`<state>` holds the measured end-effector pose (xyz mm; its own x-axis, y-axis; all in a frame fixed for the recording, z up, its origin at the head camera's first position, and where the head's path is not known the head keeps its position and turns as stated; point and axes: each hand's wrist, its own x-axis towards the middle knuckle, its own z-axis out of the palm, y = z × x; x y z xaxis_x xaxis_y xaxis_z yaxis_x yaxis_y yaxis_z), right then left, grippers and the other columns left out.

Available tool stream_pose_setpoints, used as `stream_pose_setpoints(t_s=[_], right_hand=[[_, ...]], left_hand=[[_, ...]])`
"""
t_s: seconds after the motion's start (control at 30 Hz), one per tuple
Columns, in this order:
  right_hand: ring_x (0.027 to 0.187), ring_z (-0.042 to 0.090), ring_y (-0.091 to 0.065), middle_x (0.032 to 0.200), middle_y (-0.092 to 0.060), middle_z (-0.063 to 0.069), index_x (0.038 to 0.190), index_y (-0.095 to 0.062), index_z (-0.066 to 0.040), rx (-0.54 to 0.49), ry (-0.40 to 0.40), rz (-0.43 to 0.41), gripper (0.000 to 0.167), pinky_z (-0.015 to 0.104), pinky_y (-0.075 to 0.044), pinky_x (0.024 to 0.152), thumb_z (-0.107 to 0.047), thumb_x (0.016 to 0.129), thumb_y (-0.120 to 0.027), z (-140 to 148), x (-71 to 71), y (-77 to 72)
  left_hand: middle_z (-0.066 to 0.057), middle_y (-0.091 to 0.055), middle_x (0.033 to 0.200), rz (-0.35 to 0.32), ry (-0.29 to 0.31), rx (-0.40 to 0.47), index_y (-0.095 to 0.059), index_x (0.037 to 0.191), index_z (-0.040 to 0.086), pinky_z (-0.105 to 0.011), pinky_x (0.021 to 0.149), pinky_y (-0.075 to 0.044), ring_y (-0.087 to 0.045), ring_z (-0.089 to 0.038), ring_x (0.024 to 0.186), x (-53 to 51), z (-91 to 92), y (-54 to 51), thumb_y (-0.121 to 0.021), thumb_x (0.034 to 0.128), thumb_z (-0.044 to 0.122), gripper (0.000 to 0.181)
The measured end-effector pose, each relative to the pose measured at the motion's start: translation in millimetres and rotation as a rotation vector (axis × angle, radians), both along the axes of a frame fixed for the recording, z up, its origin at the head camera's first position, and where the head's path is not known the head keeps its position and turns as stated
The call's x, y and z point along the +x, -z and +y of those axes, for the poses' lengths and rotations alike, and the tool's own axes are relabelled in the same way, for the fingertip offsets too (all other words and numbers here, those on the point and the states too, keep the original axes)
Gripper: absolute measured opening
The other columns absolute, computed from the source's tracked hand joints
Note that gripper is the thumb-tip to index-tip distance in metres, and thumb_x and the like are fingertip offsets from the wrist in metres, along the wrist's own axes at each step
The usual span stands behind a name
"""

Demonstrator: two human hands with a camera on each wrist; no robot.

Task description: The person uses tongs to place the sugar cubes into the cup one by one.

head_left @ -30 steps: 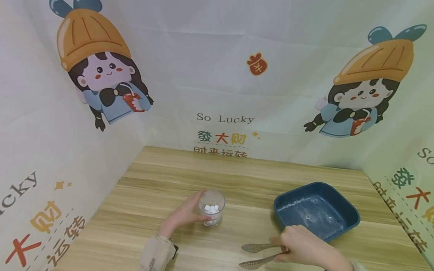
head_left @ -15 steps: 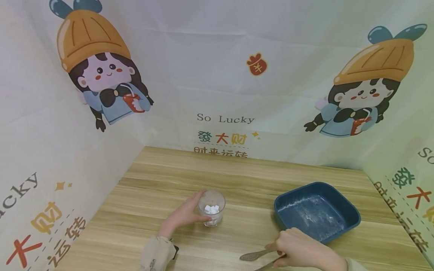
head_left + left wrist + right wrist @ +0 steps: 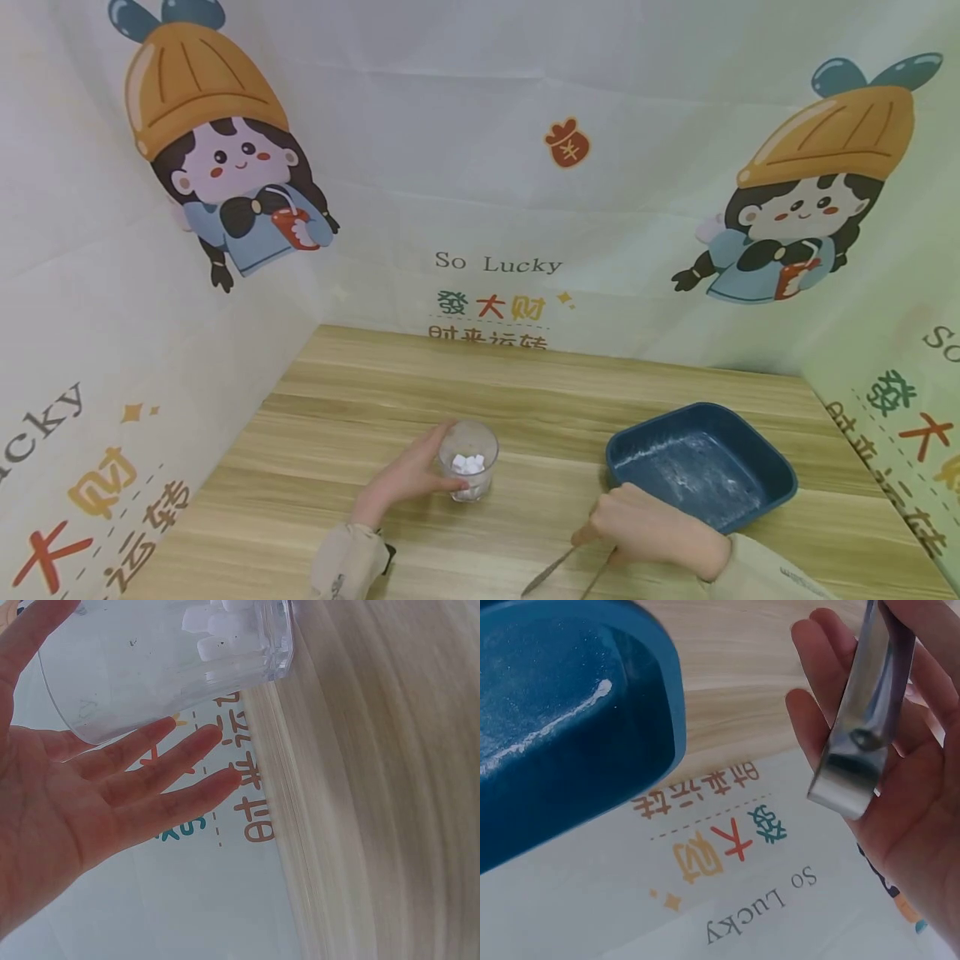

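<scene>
My left hand (image 3: 408,477) holds a clear drinking glass (image 3: 485,482) between thumb and fingers; the glass stands upright on the table. Several small white cubes (image 3: 468,463) lie inside it. In the left wrist view, the lower fingers (image 3: 172,806) stretch out beside the glass wall. My right hand (image 3: 648,527) grips a pair of metal tongs (image 3: 549,572), whose two arms point down to the left and run past the bottom of the head view. The right wrist view shows the bent end of the tongs (image 3: 851,769) against the palm.
A dark blue rectangular dish (image 3: 622,446) with whitish marks on its bottom sits on the wooden table (image 3: 360,392), just beyond my right hand. Printed white cloth (image 3: 480,183) walls in the table at the back and both sides.
My right hand has shifted slightly left and turned, so the tongs swing from pointing left to pointing down toward the bottom edge. The left hand and glass stay put.
</scene>
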<state>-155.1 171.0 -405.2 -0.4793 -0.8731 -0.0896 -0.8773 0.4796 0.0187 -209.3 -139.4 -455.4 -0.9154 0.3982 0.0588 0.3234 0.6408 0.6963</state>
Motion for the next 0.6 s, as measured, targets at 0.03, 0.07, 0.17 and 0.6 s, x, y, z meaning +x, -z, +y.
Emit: stream_pose_setpoints(t_s=[0.03, 0.07, 0.17, 0.6], right_hand=[[0.053, -0.005, -0.047, 0.081, -0.068, -0.018, 0.099, -0.068, -0.03, 0.003, -0.01, 0.02, 0.049, 0.011, -0.036, 0.043, -0.017, 0.053, -0.079, -1, -1.9, 0.8], [0.054, -0.004, -0.049, 0.082, -0.068, -0.018, 0.098, -0.068, -0.031, 0.0, -0.022, 0.038, 0.049, 0.012, -0.037, 0.043, -0.015, 0.052, -0.079, -3, -3.7, 1.6], [0.055, -0.005, -0.05, 0.081, -0.068, -0.018, 0.095, -0.069, -0.033, -0.014, -0.057, 0.08, 0.051, 0.012, -0.036, 0.042, -0.011, 0.05, -0.078, -5, -9.0, 2.8], [0.075, -0.004, -0.06, 0.086, -0.067, -0.021, 0.093, -0.069, -0.037, 0.043, -0.06, 0.079, 0.05, 0.013, -0.042, 0.051, -0.013, 0.051, -0.081, -16, -23.0, 2.9]], left_hand=[[-0.025, -0.032, 0.14, -0.001, -0.001, -0.002, -0.025, 0.137, -0.002, -0.056, 0.105, -0.027, -0.032, -0.041, 0.127, 0.3, -0.2, 0.0, -0.076, 0.0667, 0.029, 0.092], [-0.024, -0.031, 0.14, -0.002, -0.001, -0.004, -0.025, 0.137, -0.002, -0.055, 0.105, -0.027, -0.032, -0.041, 0.127, 0.5, -0.4, 0.0, -0.075, 0.0667, 0.029, 0.092], [-0.024, -0.031, 0.14, -0.001, -0.002, -0.001, -0.025, 0.138, -0.001, -0.055, 0.105, -0.027, -0.032, -0.041, 0.127, 1.1, -0.5, -0.6, -0.076, 0.0667, 0.029, 0.092], [-0.024, -0.032, 0.14, 0.008, 0.006, -0.003, -0.025, 0.137, -0.002, -0.054, 0.106, -0.027, -0.032, -0.04, 0.127, -1.0, -1.0, 0.8, -0.075, 0.067, 0.03, 0.092]])
